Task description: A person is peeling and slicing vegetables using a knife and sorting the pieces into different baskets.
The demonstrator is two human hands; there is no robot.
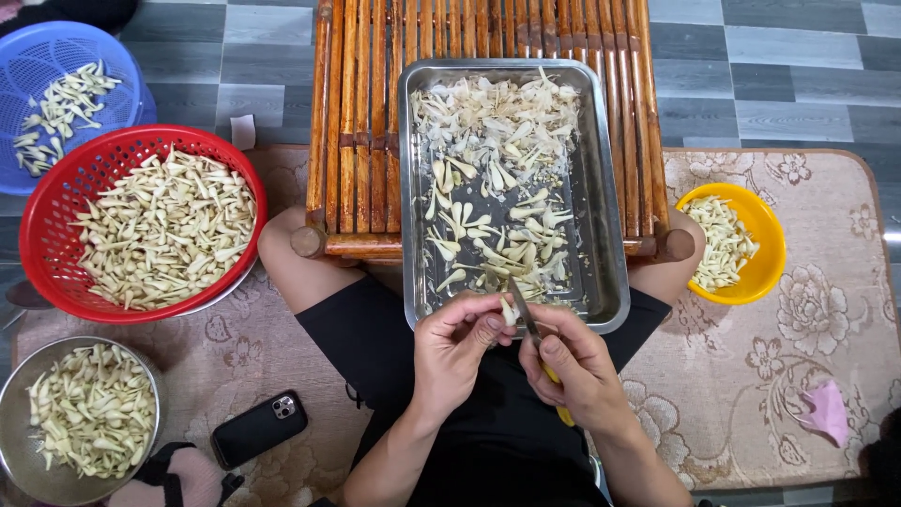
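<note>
The left hand (pixel 457 349) pinches a garlic clove (pixel 508 311); the right hand (pixel 579 368) grips a knife (pixel 526 314) (yellow handle) over the metal tray (pixel 605 216).

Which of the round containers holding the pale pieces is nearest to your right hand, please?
The yellow bowl, the only one on the floral mat beside the right hand; the blue and red baskets and the steel bowl sit far left.

Home floor set up for preparing food by hand

A person sits on a floral rug (pixel 807 376) over grey floor tiles (pixel 751 84), with a low bamboo table (pixel 361 141) across the knees carrying a steel tray (pixel 610 235); a red basket (pixel 47 235), blue basket (pixel 28 56), steel bowl (pixel 14 413) and yellow bowl (pixel 765 272) of pale cloves ring them, beside a phone (pixel 258 429).
</note>
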